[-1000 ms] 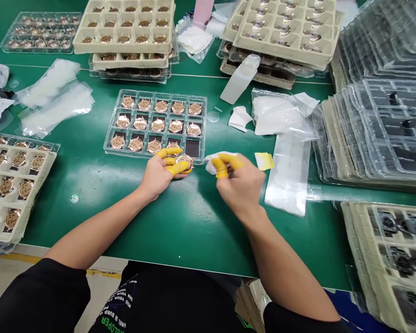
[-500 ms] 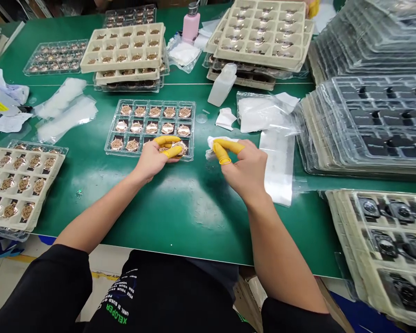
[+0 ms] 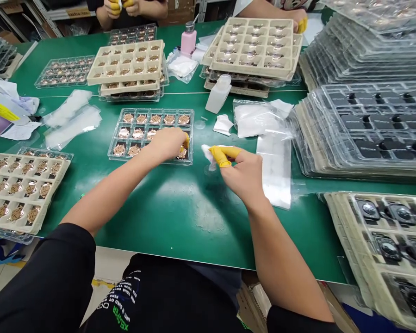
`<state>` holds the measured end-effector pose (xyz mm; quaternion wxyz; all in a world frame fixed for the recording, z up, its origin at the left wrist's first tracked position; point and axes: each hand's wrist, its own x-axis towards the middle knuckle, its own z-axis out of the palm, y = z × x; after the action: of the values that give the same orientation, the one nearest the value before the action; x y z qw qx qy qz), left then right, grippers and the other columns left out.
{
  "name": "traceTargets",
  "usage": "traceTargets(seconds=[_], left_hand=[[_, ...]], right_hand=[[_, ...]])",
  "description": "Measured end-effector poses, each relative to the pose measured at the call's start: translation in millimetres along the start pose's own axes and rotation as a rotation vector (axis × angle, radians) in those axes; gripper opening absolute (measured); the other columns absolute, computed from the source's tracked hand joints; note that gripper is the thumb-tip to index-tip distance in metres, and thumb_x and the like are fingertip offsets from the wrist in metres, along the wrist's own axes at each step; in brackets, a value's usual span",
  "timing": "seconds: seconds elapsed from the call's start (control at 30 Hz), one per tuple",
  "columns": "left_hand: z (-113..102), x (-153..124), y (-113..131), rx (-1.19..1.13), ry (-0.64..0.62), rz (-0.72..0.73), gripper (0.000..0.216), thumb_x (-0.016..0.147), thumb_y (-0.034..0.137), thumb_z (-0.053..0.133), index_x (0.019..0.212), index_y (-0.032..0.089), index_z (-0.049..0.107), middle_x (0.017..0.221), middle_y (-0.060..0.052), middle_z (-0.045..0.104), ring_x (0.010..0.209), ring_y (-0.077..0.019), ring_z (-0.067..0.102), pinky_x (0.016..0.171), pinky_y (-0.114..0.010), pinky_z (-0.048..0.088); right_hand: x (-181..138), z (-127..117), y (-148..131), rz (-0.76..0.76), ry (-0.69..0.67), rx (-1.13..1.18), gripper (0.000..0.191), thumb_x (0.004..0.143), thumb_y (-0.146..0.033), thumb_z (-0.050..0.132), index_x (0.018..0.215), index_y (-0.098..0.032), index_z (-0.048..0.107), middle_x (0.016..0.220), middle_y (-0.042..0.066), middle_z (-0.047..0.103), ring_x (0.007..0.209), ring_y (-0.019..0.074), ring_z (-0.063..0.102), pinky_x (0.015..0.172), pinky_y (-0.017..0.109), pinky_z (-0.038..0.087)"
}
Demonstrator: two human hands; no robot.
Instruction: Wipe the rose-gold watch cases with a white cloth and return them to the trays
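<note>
My left hand (image 3: 168, 143), with yellow finger cots, reaches over the clear plastic tray (image 3: 121, 124) of rose-gold round watch cases and presses a rose-gold case (image 3: 182, 152) into the tray's near right cell. Its fingers curl down over the case. To the right, my right hand (image 3: 244, 173) hovers above the green table. There its yellow-capped thumb and forefinger pinch a small white wipe (image 3: 208, 152).
A beige tray of gold cases (image 3: 20, 185) lies at left. Stacked beige trays (image 3: 129, 64) (image 3: 256, 46), a pink bottle (image 3: 188, 40), a white bottle (image 3: 218, 95) and plastic bags (image 3: 263, 120) lie beyond. Black-part trays (image 3: 367, 125) pile up at right. Other people's hands work across the table.
My left hand carried the rose-gold case forward from the table edge into the clear tray. The right hand stayed close by with the wipe. The view tilted upward.
</note>
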<state>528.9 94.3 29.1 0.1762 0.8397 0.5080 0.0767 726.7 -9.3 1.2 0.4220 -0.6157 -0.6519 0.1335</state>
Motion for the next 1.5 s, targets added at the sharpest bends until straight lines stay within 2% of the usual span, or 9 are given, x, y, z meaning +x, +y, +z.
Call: traceTargets(seconds=[0.1, 0.23, 0.43, 0.53, 0.67, 0.87, 1.0, 1.17, 1.5], left_hand=[[-6, -23, 1, 0.266, 0.116, -0.059, 0.030, 0.081, 0.010, 0.065, 0.107, 0.018, 0.078, 0.115, -0.015, 0.066, 0.096, -0.0345, 0.069, 0.088, -0.046, 0.051], [-13, -35, -20, 0.368, -0.039, -0.194, 0.026, 0.082, 0.021, 0.072, 0.107, 0.014, 0.077, 0.110, -0.018, 0.063, 0.095, -0.0377, 0.069, 0.087, -0.047, 0.053], [-8, -29, -37, 0.264, -0.104, -0.110, 0.031, 0.075, 0.011, 0.074, 0.106, 0.014, 0.074, 0.107, -0.016, 0.064, 0.087, -0.0313, 0.068, 0.081, -0.041, 0.054], [1, -47, -31, 0.093, 0.100, -0.149, 0.033, 0.073, 0.007, 0.074, 0.105, 0.016, 0.073, 0.091, -0.012, 0.069, 0.091, -0.0322, 0.068, 0.084, -0.044, 0.054], [35, -85, -14, -0.553, 0.445, -0.113, 0.021, 0.080, 0.027, 0.078, 0.100, 0.020, 0.077, 0.096, -0.007, 0.076, 0.088, -0.0232, 0.070, 0.087, -0.040, 0.057], [84, -104, -1, -1.199, 0.307, -0.154, 0.032, 0.074, 0.039, 0.084, 0.098, 0.018, 0.079, 0.102, -0.007, 0.079, 0.093, -0.0214, 0.075, 0.090, -0.035, 0.060], [87, -102, -6, -1.115, 0.220, -0.083, 0.029, 0.079, 0.035, 0.080, 0.104, 0.019, 0.079, 0.102, -0.006, 0.080, 0.089, -0.0199, 0.075, 0.086, -0.032, 0.061], [87, -105, -7, -1.096, 0.218, -0.075, 0.029, 0.081, 0.031, 0.078, 0.107, 0.020, 0.079, 0.102, -0.005, 0.080, 0.091, -0.0199, 0.076, 0.087, -0.031, 0.062], [83, -108, -10, -1.012, 0.232, -0.126, 0.023, 0.078, 0.026, 0.076, 0.100, 0.023, 0.083, 0.096, -0.004, 0.081, 0.087, -0.0214, 0.076, 0.083, -0.032, 0.061]], right_hand=[[-2, 0, -8, 0.019, -0.089, 0.214, 0.025, 0.090, -0.041, 0.063, 0.088, -0.021, 0.080, 0.084, 0.003, 0.077, 0.071, 0.0160, 0.066, 0.068, 0.030, 0.050], [-2, -3, -9, 0.047, -0.099, 0.279, 0.027, 0.090, -0.041, 0.064, 0.093, -0.020, 0.081, 0.086, 0.005, 0.078, 0.079, 0.0197, 0.070, 0.071, 0.031, 0.052], [0, -1, -4, 0.107, -0.092, 0.163, 0.024, 0.087, -0.036, 0.065, 0.094, -0.020, 0.081, 0.087, 0.005, 0.078, 0.075, 0.0197, 0.068, 0.071, 0.033, 0.052], [1, -3, -1, 0.142, -0.083, 0.105, 0.025, 0.084, -0.030, 0.068, 0.103, -0.019, 0.080, 0.090, 0.006, 0.079, 0.075, 0.0200, 0.069, 0.071, 0.034, 0.052], [2, -14, -2, 0.118, -0.345, 0.010, 0.030, 0.082, -0.024, 0.070, 0.110, -0.021, 0.079, 0.095, 0.005, 0.080, 0.076, 0.0209, 0.072, 0.069, 0.033, 0.053], [-6, -15, -16, 0.038, -0.311, 0.121, 0.025, 0.086, -0.022, 0.065, 0.106, -0.023, 0.081, 0.102, 0.004, 0.080, 0.089, 0.0214, 0.074, 0.078, 0.032, 0.057], [-20, 8, -24, -0.050, -0.265, 0.306, 0.024, 0.088, -0.028, 0.067, 0.108, -0.025, 0.080, 0.098, 0.003, 0.080, 0.082, 0.0177, 0.073, 0.070, 0.028, 0.056], [-31, 31, -13, -0.252, -0.163, 0.019, 0.029, 0.088, -0.015, 0.060, 0.104, -0.026, 0.081, 0.076, 0.002, 0.075, 0.067, 0.0141, 0.066, 0.061, 0.025, 0.049], [-31, 42, -7, -0.601, -0.108, -0.144, 0.033, 0.082, -0.004, 0.054, 0.094, -0.020, 0.079, 0.080, 0.002, 0.074, 0.057, 0.0108, 0.053, 0.056, 0.026, 0.037]])
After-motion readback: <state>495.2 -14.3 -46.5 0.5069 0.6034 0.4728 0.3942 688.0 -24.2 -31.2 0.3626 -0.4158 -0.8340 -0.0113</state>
